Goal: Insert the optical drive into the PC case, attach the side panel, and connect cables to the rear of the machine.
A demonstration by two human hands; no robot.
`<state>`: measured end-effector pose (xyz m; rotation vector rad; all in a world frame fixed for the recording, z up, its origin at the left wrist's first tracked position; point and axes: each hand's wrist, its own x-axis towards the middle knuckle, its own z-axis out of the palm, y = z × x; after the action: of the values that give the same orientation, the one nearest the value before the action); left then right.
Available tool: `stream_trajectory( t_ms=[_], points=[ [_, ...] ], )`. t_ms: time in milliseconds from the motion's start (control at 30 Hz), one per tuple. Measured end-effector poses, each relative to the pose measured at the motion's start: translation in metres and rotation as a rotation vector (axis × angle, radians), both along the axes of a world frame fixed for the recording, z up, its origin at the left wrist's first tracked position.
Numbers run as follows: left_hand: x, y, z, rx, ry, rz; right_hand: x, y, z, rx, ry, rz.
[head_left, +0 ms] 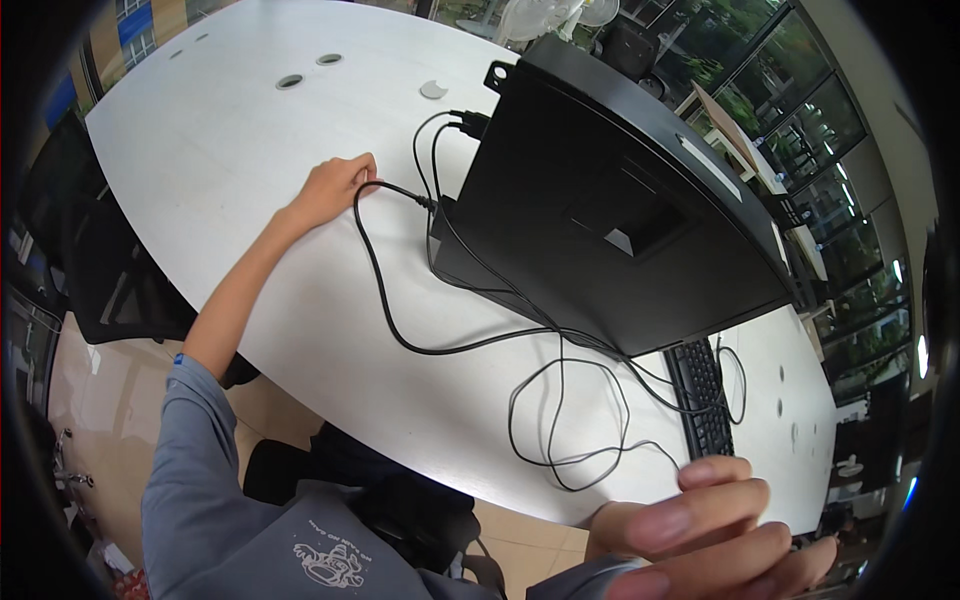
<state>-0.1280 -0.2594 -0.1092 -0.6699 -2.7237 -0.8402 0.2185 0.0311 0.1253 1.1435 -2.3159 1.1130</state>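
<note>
A large black computer case [580,220] stands on the white table [230,130], with a recess in the side panel facing me. Black cables [395,340] run from its left end and lie in loops across the tabletop. My left hand [335,190] rests on the table left of the case, its fingers curled in. A thick cord bends right beside those fingers, and I see nothing held in them. My right hand [715,530] is raised close to the camera at the lower right. Its fingers are bent and apart, holding nothing visible; part of it is cut off.
A black keyboard [703,400] lies right of the case, partly covered by cables. Round cable holes [290,82] pierce the far left tabletop. A black chair [120,270] stands at the left edge. Behind the case is a white fan [545,18].
</note>
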Motion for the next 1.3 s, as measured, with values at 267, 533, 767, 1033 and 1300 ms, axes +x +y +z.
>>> stream_trajectory(
  t_ms=[267, 533, 767, 1033, 1300],
  points=[
    [-0.002, 0.002, -0.004, 0.024, -0.027, 0.000, 0.003, -0.011, -0.023, -0.774, -0.243, 0.255],
    [0.003, -0.007, -0.005, 0.000, -0.008, 0.012, 0.028, -0.027, 0.017, -1.041, -0.513, 0.081],
    [-0.001, 0.010, -0.002, 0.018, -0.006, -0.038, 0.031, -0.034, 0.015, -1.036, -0.439, -0.037],
    [0.000, -0.001, -0.001, 0.033, -0.005, -0.019, 0.012, -0.028, 0.006, -1.008, -0.401, 0.102],
    [0.002, -0.001, -0.003, 0.018, 0.004, -0.024, 0.006, -0.032, -0.016, -1.326, -0.129, 0.217]
  ],
)
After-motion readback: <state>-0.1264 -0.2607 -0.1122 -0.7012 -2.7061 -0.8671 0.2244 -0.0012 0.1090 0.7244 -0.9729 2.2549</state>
